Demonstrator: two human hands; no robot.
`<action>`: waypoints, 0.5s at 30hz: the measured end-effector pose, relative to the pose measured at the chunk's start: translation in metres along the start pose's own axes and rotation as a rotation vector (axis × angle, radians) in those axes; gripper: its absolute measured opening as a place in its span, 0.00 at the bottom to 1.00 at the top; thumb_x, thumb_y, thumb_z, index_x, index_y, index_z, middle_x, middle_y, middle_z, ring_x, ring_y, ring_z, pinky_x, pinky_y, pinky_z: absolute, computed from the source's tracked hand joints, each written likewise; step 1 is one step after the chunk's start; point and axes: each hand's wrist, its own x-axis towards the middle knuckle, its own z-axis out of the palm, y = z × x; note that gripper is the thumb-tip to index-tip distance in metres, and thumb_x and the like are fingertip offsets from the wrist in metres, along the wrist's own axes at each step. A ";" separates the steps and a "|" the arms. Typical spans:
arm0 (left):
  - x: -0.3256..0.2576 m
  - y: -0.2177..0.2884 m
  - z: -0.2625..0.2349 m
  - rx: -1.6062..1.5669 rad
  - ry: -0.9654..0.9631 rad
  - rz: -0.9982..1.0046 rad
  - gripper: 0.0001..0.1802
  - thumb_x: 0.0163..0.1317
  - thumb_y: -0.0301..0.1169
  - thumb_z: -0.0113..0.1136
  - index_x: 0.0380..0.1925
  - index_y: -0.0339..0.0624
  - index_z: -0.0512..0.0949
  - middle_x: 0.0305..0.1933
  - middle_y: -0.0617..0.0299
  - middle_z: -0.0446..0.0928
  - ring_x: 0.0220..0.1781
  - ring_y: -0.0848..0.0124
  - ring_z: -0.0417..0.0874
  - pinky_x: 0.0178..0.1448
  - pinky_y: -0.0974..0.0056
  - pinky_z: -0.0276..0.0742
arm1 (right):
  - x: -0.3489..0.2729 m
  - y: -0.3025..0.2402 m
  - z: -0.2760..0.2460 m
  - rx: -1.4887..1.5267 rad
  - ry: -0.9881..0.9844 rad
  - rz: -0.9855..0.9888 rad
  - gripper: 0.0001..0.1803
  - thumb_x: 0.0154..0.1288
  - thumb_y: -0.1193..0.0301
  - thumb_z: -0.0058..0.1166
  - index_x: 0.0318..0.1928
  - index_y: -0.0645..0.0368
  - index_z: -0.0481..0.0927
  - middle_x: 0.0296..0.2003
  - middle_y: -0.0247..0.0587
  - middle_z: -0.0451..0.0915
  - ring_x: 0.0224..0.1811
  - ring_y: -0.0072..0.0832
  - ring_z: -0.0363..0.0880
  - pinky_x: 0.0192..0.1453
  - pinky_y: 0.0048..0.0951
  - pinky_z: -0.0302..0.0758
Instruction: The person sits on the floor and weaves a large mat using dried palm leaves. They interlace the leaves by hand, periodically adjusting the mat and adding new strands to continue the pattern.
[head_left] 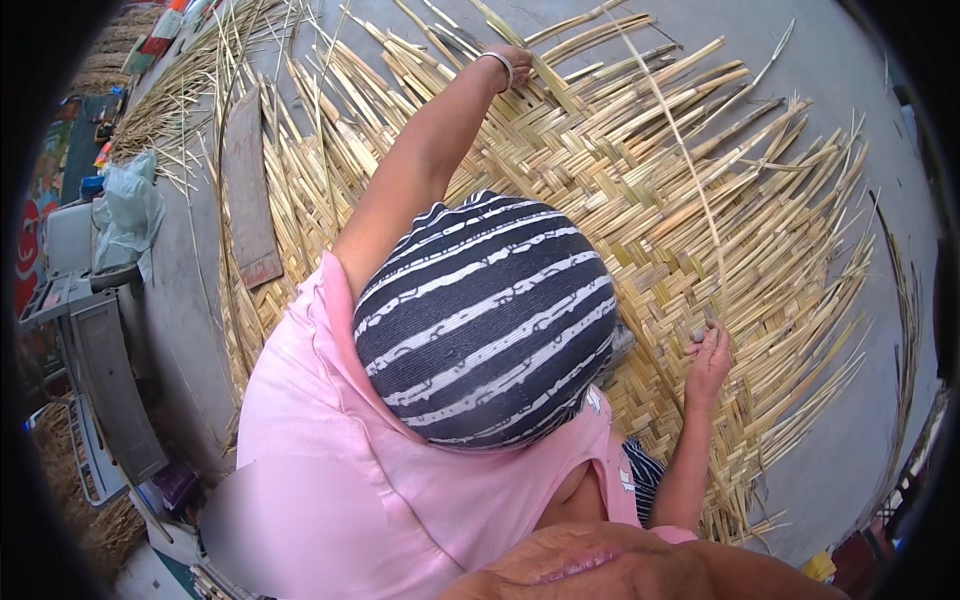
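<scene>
Head view, looking down: a partly woven mat of pale split strips [650, 300] spreads on a grey floor ahead of and to the right of a person in a pink shirt [330, 430], one striped knee [485, 320] raised over it. The left hand [514, 67] reaches far forward to the mat's loose upper ends; its fingers meet the strips, though whether they grip cannot be told. The right hand [709, 355], fingers bent, lies nearer the body at the mat's right; its hold is unclear. A long thin strip [672, 115] slants from the far edge down toward the right hand, the nearer one to its lower end.
</scene>
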 end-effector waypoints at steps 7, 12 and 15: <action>-0.025 0.020 -0.008 -0.246 0.075 0.168 0.11 0.73 0.29 0.61 0.51 0.38 0.76 0.48 0.54 0.86 0.50 0.60 0.89 0.45 0.54 0.89 | -0.005 0.007 -0.052 -0.558 -0.136 -0.231 0.19 0.72 0.74 0.48 0.62 0.58 0.76 0.52 0.56 0.82 0.50 0.57 0.81 0.52 0.51 0.78; -0.012 0.055 -0.023 -0.362 0.059 0.321 0.05 0.70 0.27 0.62 0.43 0.40 0.77 0.37 0.53 0.86 0.34 0.59 0.88 0.33 0.54 0.83 | -0.034 0.077 -0.097 -0.850 -0.294 -0.271 0.17 0.69 0.74 0.51 0.58 0.56 0.77 0.43 0.54 0.81 0.44 0.56 0.80 0.47 0.53 0.77; -0.009 0.069 -0.021 -0.366 -0.012 0.350 0.05 0.71 0.30 0.63 0.41 0.41 0.79 0.36 0.57 0.86 0.36 0.64 0.88 0.36 0.56 0.83 | -0.062 0.108 -0.133 -1.027 -0.356 -0.284 0.17 0.66 0.73 0.54 0.56 0.54 0.78 0.36 0.51 0.78 0.39 0.53 0.80 0.42 0.54 0.75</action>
